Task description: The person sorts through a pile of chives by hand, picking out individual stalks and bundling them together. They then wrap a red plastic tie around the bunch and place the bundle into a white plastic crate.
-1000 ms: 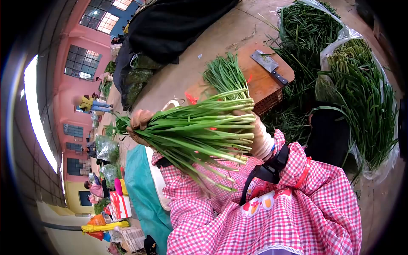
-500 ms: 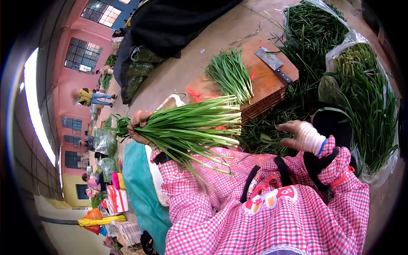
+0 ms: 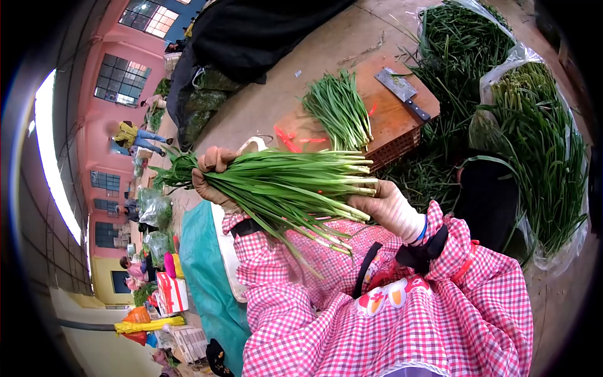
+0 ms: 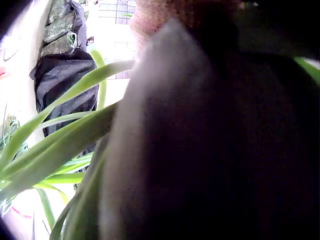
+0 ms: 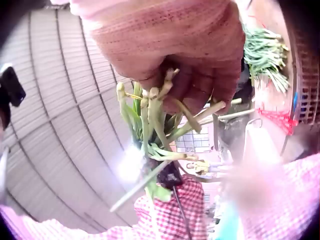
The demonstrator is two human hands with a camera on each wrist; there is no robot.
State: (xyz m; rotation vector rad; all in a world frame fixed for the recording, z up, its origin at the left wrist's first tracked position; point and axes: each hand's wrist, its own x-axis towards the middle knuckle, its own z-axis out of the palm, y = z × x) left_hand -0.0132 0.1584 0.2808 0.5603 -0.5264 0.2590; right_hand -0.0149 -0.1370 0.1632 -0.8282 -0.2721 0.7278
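A bunch of garlic chives [image 3: 295, 182] is stretched between my two hands in the head view, leaf tips to the left and pale stem ends to the right. My left hand [image 3: 215, 176] grips the leafy end, its gloved fingers curled round it. At the other end my right hand [image 3: 392, 210], also gloved, pinches stems near their cut ends. In the right wrist view, its bent fingers [image 5: 195, 90] lie over several stem ends [image 5: 155, 110]. A dark blurred shape covers most of the left wrist view, with leaves [image 4: 60, 145] beside it.
A second chive bunch [image 3: 339, 110] lies on a wooden board [image 3: 383, 132] with a cleaver [image 3: 396, 85] and red ties [image 3: 287, 139]. Plastic bags of greens [image 3: 540, 157] stand at the right. A white tray [image 3: 232, 251] and teal sheet [image 3: 207, 283] lie at the left.
My right hand left the stem ends, moved out to the right with nothing in it, then came back to pinch stems. The left hand kept its grip and rose slightly.
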